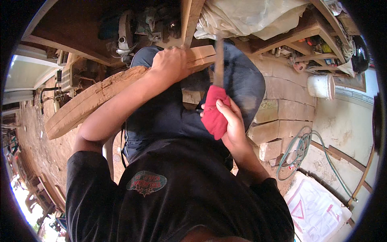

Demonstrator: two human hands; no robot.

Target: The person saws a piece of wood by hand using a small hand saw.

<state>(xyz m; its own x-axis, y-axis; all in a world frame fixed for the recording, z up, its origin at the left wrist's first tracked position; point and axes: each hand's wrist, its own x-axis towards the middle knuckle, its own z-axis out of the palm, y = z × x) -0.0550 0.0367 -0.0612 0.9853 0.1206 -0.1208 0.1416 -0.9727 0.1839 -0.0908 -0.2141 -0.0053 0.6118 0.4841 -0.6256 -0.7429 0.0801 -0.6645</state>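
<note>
A long curved piece of wood [94, 99] lies across my lap, from far left up to my knees, its cut end pointing right. My left hand [171, 62] is closed over the wood near that end. In my right hand [231, 117] is a long narrow blade [219, 66], its lower part wrapped in red cloth [214, 113]. My fingers and thumb close around the cloth. The blade stands roughly upright, just right of the wood's end, and is blurred. Whether it is a knife or a file, I cannot tell.
Power tools [125, 32] sit under a wooden bench frame [189, 20] ahead. Plastic sheeting [254, 18] hangs at the top. Stacked blocks [290, 97], a white bucket [321, 86] and a coiled green hose [298, 149] are to the right. A metal machine [70, 76] stands left.
</note>
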